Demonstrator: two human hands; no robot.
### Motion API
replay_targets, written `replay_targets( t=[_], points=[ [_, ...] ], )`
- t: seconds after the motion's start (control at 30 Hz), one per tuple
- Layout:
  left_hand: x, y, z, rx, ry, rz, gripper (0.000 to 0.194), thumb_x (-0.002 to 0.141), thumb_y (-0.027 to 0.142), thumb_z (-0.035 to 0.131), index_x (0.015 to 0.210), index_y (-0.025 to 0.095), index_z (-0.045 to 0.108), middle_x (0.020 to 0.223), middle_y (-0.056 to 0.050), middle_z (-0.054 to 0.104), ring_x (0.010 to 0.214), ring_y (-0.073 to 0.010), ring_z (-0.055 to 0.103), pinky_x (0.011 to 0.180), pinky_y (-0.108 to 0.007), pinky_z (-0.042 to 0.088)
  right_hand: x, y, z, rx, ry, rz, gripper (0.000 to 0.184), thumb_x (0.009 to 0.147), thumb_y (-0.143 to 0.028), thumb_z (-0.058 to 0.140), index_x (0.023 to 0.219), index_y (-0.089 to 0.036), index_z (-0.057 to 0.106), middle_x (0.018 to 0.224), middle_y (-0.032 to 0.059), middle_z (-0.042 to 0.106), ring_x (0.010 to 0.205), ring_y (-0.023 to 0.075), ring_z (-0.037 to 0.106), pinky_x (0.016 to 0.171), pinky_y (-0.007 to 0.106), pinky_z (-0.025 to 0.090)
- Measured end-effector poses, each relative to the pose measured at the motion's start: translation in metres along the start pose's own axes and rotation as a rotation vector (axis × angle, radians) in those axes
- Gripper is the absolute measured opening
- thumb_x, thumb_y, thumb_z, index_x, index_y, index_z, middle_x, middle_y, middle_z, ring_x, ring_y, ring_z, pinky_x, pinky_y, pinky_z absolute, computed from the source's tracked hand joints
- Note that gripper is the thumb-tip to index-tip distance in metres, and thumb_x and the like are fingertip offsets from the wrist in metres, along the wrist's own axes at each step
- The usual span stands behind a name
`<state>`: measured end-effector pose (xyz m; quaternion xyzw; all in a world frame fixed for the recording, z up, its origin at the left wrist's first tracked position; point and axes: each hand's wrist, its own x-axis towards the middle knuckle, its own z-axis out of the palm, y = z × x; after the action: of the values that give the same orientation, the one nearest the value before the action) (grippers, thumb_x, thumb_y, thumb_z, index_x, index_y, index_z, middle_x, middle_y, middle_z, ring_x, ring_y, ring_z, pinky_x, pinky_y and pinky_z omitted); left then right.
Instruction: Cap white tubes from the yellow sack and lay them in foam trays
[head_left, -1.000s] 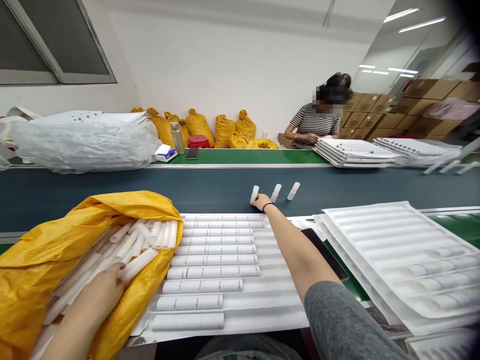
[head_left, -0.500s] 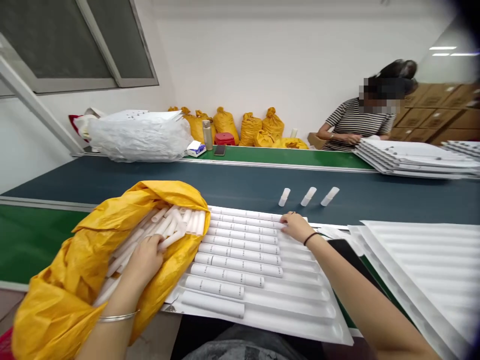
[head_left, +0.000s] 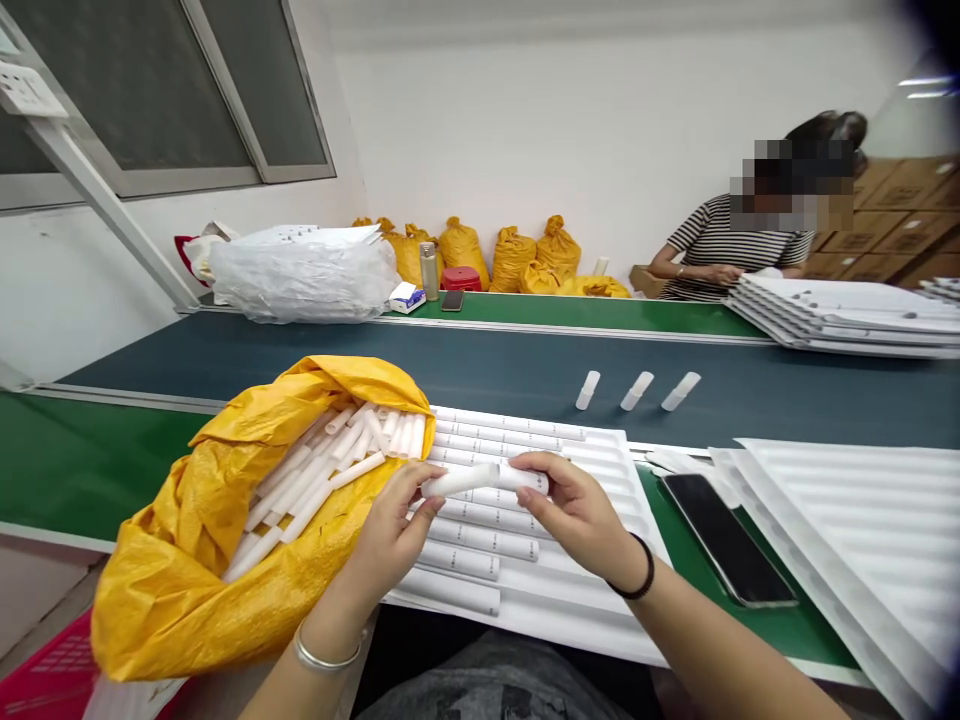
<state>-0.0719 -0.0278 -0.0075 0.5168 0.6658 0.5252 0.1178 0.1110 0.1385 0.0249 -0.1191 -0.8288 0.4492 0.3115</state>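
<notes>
Tubes [head_left: 304,480], too many to count, fill one bag [head_left: 165,570]; they look light, stiff, slick, best pinched near an end. Left hand [head_left: 397,515] grips one plain tube [head_left: 461,481], right hand [head_left: 574,505] one printed tube [head_left: 525,479], end to end over one tray [head_left: 570,610]. Three short tubes [head_left: 636,391] stand beyond; one phone [head_left: 724,540] lies further right.

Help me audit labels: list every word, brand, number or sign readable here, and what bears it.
None can be read.
White tubes in the tray: dark print, too small.
Tube in the right hand: mark too small.
Blue-white box: any print too small.
Brown cartons: marks blurred.
</notes>
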Motion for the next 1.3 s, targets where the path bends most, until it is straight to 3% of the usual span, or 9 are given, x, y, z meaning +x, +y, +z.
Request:
replay_targets(
  t=[0.1, 0.23, 0.43, 0.67, 0.77, 0.83, 0.93, 1.1, 1.3],
  points=[
    [0.002, 0.012, 0.006, -0.125, 0.085, 0.054, 0.026, 0.087, 0.023, 0.057, 0.113, 0.023, 0.056, 0.109, -0.008, 0.056, 0.105, -0.0198, 0.055, 0.088, -0.033, 0.050, -0.003, -0.007, -0.001, -0.119, 0.090, -0.142, 0.026, 0.089, -0.021, 0.053, 0.114, -0.023, 0.060, 0.105, 0.0088, 0.062, 0.097, 0.0207, 0.059, 0.077, 0.034, 0.053],
    [0.004, 0.026, 0.008, -0.119, 0.145, 0.138, 0.026, 0.086, 0.020, 0.058, 0.112, 0.023, 0.058, 0.110, -0.009, 0.053, 0.107, -0.0211, 0.054, 0.094, -0.038, 0.048, -0.009, -0.017, -0.001, -0.157, 0.042, -0.229, 0.034, 0.090, -0.016, 0.049, 0.122, -0.024, 0.055, 0.114, 0.0099, 0.060, 0.109, 0.0224, 0.056, 0.090, 0.039, 0.050],
    [0.004, 0.035, 0.010, 0.355, -0.012, 0.383, 0.057, 0.089, 0.011, 0.051, 0.142, 0.025, 0.035, 0.117, -0.011, 0.050, 0.112, -0.0210, 0.050, 0.096, -0.039, 0.047, -0.011, -0.023, 0.002, -0.104, 0.007, -0.188, 0.030, 0.090, -0.018, 0.053, 0.119, -0.025, 0.054, 0.111, 0.0075, 0.064, 0.103, 0.0198, 0.060, 0.085, 0.034, 0.052],
    [0.005, 0.042, 0.008, 0.546, 0.030, 0.589, 0.077, 0.086, 0.011, 0.059, 0.149, 0.019, 0.016, 0.102, -0.009, 0.064, 0.098, -0.0201, 0.059, 0.090, -0.034, 0.049, -0.009, -0.022, -0.002, -0.199, -0.096, -0.363, 0.036, 0.089, -0.011, 0.054, 0.122, -0.023, 0.055, 0.116, 0.0092, 0.061, 0.110, 0.0182, 0.058, 0.094, 0.034, 0.051],
    [0.006, 0.043, 0.001, 0.515, 0.099, 0.508, 0.081, 0.082, 0.025, 0.067, 0.147, 0.018, 0.019, 0.118, -0.014, 0.060, 0.111, -0.0245, 0.055, 0.098, -0.039, 0.045, -0.011, -0.020, -0.002, -0.171, -0.013, -0.342, 0.035, 0.088, -0.011, 0.054, 0.121, -0.025, 0.055, 0.115, 0.0085, 0.061, 0.110, 0.0194, 0.058, 0.093, 0.037, 0.051],
    [0.008, 0.044, -0.006, 0.446, 0.052, 0.373, 0.064, 0.084, 0.028, 0.064, 0.140, 0.019, 0.034, 0.122, -0.013, 0.059, 0.113, -0.0239, 0.055, 0.098, -0.037, 0.045, -0.011, -0.017, -0.003, -0.161, 0.045, -0.313, 0.034, 0.089, -0.011, 0.054, 0.120, -0.026, 0.055, 0.114, 0.0080, 0.062, 0.111, 0.0203, 0.057, 0.093, 0.038, 0.051],
    [0.010, 0.043, -0.014, 0.291, -0.081, 0.222, 0.030, 0.089, 0.024, 0.056, 0.119, 0.021, 0.055, 0.106, -0.005, 0.066, 0.096, -0.0160, 0.063, 0.085, -0.025, 0.050, -0.011, -0.011, -0.005, -0.170, 0.054, -0.307, 0.033, 0.090, -0.013, 0.054, 0.120, -0.026, 0.055, 0.113, 0.0080, 0.062, 0.109, 0.0203, 0.058, 0.092, 0.037, 0.051],
    [0.010, 0.044, -0.010, 0.211, -0.091, 0.240, 0.028, 0.088, 0.021, 0.058, 0.116, 0.020, 0.058, 0.103, -0.004, 0.067, 0.094, -0.0148, 0.062, 0.084, -0.024, 0.048, -0.006, -0.005, -0.007, -0.188, -0.036, -0.352, 0.036, 0.090, -0.017, 0.055, 0.125, -0.026, 0.052, 0.106, 0.0072, 0.064, 0.100, 0.0185, 0.061, 0.085, 0.033, 0.052],
    [0.001, 0.049, 0.006, 0.171, -0.020, 0.251, 0.024, 0.089, 0.019, 0.055, 0.113, 0.016, 0.059, 0.098, -0.007, 0.067, 0.091, -0.0159, 0.062, 0.081, -0.027, 0.049, -0.008, -0.005, -0.001, -0.137, -0.018, -0.384, 0.037, 0.090, -0.014, 0.053, 0.125, -0.024, 0.052, 0.102, 0.0070, 0.064, 0.094, 0.0179, 0.061, 0.081, 0.031, 0.052]
  ],
)
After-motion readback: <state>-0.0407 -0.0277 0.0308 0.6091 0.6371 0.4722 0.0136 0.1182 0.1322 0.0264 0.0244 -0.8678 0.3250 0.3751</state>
